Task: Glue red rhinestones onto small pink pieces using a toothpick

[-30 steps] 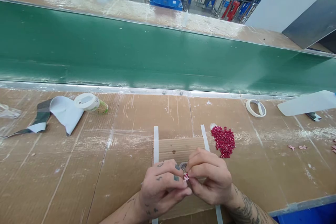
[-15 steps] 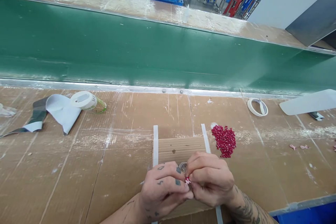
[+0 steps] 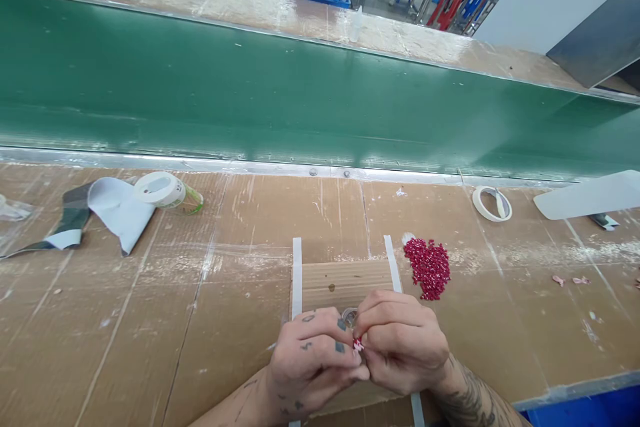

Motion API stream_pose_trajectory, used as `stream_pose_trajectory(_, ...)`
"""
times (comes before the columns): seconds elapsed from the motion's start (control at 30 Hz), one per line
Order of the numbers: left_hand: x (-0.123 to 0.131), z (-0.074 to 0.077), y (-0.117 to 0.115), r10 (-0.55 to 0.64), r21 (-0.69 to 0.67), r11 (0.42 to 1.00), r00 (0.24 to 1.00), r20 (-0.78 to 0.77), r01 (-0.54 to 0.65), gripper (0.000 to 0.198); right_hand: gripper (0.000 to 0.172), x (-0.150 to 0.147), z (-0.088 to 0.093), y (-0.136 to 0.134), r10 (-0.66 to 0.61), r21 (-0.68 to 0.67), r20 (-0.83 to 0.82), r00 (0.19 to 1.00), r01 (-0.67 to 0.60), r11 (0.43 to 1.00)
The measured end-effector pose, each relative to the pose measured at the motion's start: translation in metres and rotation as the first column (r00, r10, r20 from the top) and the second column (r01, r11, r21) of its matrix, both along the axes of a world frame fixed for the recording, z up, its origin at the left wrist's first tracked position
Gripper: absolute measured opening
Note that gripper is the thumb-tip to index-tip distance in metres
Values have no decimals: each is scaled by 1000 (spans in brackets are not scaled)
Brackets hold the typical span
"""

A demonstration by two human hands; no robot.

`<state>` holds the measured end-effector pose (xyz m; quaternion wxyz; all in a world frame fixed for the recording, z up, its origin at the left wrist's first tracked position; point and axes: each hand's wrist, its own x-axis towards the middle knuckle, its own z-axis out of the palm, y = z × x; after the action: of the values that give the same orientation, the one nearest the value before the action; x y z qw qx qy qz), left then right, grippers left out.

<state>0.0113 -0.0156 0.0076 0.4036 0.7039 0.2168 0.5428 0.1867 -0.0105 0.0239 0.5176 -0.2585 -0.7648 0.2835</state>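
Both hands meet at the near edge of the tabletop (image 3: 150, 320). The left hand (image 3: 310, 363) and right hand (image 3: 403, 347) each have the grip clenched in a fingertip pinch on one red bit (image 3: 357, 345), which is held just above the pad (image 3: 340, 283) and just near of a small ring (image 3: 349, 315).

The bit is tiny and mostly covered by the fingertips, so it could slip from the pinch and drop. On the scuffed, dusty cardboard it would be hard to find again. A sideways nudge of the right wrist could also scatter the pile (image 3: 427, 268), which lies loose just right of the pad with nothing to hold it in.

The bit looks glossy and hard, red with a paler pink part; its exact shape cannot be made out. The pile is many like grains, deep red and heaped flat. The ring is round, shiny and thin-walled, possibly metal or clear plastic. The pad is ribbed corrugated card, bound left and right by white strips (image 3: 297, 267). At far left sit a tape roll (image 3: 163, 190) and a curled white sheet (image 3: 117, 210). Beyond runs a smooth green belt (image 3: 300, 107).
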Motion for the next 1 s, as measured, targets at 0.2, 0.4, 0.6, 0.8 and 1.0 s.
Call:
stream_pose_trajectory(0.2, 0, -5, -2, 18, -46, 999, 1000, 12, -17, 15, 13, -1, -4, -1, -31, -32, 9, 999, 31, 999)
stream_pose_trajectory(0.4, 2, -6, -3, 57, -135, 990, 996, 63, -48, 17, 16, 0, -5, -1, -36, -99, -10, 999, 35, 994)
stream_pose_trajectory(0.6, 2, -6, -3, 34, -238, 971, 988, 152, 3, 14, 9, 1, -7, -1, -36, -146, -31, 999, 31, 989)
stream_pose_trajectory(0.8, 0, -6, -3, 3, -265, 963, 985, 174, 44, 14, 7, 2, -9, 0, -2, -169, -54, 999, -7, 986)
stream_pose_trajectory(1.0, 0, -5, -2, -31, -302, 949, 981, 192, 89, 16, 5, 6, -11, 0, 26, -178, -51, 998, -35, 983)
